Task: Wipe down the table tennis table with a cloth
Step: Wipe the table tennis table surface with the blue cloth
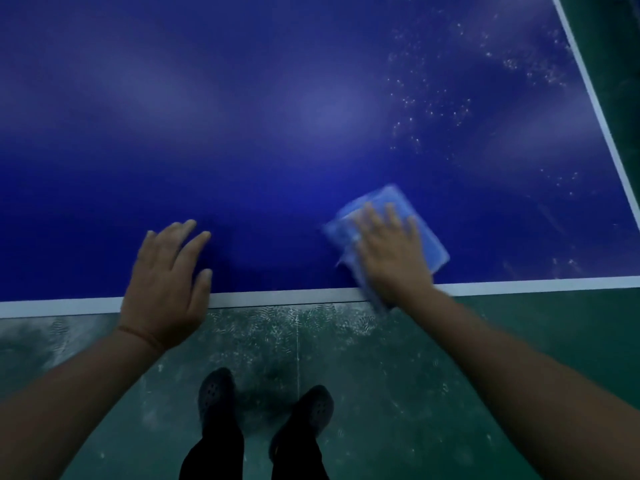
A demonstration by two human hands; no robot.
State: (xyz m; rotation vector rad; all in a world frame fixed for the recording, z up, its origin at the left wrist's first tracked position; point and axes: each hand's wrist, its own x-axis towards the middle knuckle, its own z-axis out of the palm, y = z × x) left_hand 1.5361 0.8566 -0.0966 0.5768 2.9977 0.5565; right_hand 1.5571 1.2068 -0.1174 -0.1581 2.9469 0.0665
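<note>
The blue table tennis table [277, 133] fills the upper part of the head view, with a white line along its near edge and another along its right edge. A folded light-blue cloth [415, 220] lies on the table close to the near edge, one corner hanging over it. My right hand [391, 247] presses flat on the cloth with straight fingers. My left hand [166, 282] rests flat on the table's near edge, fingers spread, holding nothing. White specks of dust or droplets [450, 98] dot the table's right part.
Below the table edge lies a scuffed green floor [381, 375]. My two feet in dark clogs [263, 407] stand on it just short of the table. More green floor shows past the table's right edge.
</note>
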